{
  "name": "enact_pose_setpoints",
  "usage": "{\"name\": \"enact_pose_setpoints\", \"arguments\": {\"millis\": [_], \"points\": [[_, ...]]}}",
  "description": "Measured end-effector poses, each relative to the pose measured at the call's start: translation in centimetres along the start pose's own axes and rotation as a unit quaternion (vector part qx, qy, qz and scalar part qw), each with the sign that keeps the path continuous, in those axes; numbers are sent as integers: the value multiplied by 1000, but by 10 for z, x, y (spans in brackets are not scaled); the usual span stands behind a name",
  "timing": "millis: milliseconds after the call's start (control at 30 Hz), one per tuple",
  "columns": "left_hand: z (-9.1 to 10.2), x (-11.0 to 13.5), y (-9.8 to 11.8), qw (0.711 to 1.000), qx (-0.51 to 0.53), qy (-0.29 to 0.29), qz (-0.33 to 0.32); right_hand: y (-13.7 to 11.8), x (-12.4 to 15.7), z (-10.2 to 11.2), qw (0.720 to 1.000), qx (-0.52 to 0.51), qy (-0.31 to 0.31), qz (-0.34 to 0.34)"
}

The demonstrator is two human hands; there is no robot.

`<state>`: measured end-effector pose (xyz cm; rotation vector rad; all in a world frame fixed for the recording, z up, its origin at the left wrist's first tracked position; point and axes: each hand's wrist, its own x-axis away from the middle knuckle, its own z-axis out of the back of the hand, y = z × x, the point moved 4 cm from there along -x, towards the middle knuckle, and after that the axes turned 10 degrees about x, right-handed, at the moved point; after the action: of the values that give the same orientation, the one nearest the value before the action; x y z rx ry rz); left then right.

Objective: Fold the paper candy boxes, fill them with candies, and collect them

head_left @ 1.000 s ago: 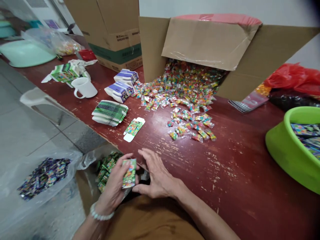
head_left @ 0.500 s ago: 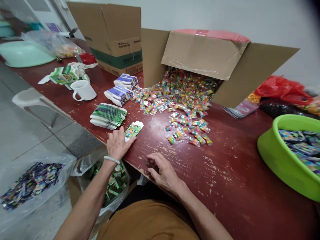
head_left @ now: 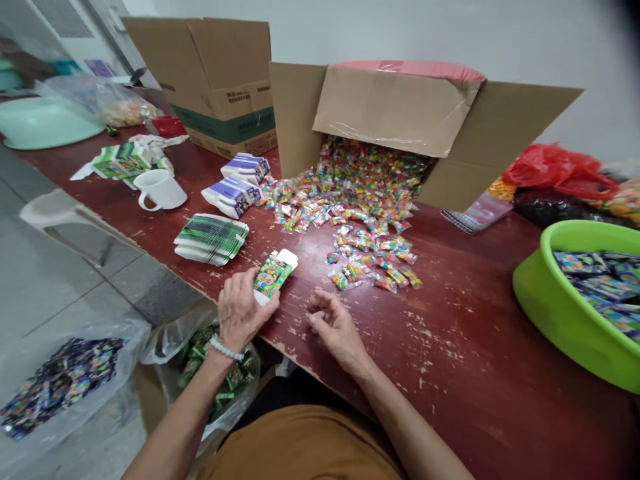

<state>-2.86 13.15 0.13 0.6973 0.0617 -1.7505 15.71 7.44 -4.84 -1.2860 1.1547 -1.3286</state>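
Note:
Between the thumb and fingers of my left hand (head_left: pixel 245 308) is a small green printed candy box (head_left: pixel 273 273), its white end flap sticking out on the far side. My right hand (head_left: pixel 337 330) hovers at the table's near edge with fingers loosely bent and apart, nothing visible in it. Beyond my left hand lies a fanned stack of flat green cartons (head_left: pixel 211 238). Wrapped candies (head_left: pixel 373 257) in clear packets lie loose ahead of my right hand, trailing back to an open cardboard box (head_left: pixel 395 110) on its side.
A white mug (head_left: pixel 161 190) and purple cartons (head_left: pixel 233 195) stand behind the stack. At right is a lime-green basin (head_left: pixel 530 280) of dark packets. Below the table edge at left are bags of purple packs (head_left: pixel 65 380) and green packs (head_left: pixel 233 383). Another carton (head_left: pixel 225 80) stands behind.
My left hand has drawn the green box to the right and nearer, and the box now looks opened out rather than flat. My right hand has moved slightly right.

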Motion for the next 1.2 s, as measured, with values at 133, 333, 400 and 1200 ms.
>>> {"name": "enact_pose_setpoints", "arguments": {"millis": [133, 333, 400, 1200], "points": [[-2, 30, 40, 984, 167, -64, -25, -4, 0, 13, 992, -101, 68, -33], [-10, 55, 65, 694, 587, -315, 273, -24, 8, 26, 994, -104, 34, 4], [-7, 55, 75, 542, 669, -411, 299, -33, 13, 23, 996, -90, -4, 8], [8, 45, 104, 436, 759, -415, 246, -94, 43, 36, 921, 260, 122, 264]]}}
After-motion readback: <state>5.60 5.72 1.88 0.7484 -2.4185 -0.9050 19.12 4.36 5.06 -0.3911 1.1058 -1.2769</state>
